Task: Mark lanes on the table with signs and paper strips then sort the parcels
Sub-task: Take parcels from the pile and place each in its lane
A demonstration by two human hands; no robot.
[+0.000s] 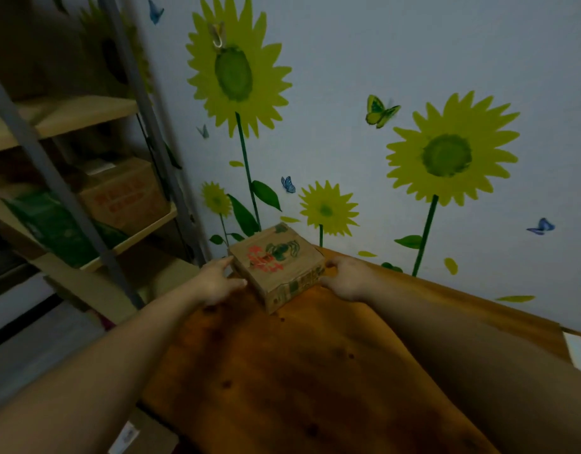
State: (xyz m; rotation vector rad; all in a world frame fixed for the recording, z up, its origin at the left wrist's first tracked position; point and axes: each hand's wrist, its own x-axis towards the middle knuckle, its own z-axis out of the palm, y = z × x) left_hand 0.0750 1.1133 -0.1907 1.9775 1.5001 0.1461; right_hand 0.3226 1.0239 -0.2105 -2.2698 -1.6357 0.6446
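Box of brown card sits askew at the far left corner of the tabletop, close to the wall (whether it rests flat or is just lifted is unclear). Left grip lies fairly straight-fingered against its left side. Right grip has its thumb on the right edge, fingers hidden behind, so how far it closes I cannot tell. Pressing from both sides likely keeps it steady and square, ready to be carried to a lane.
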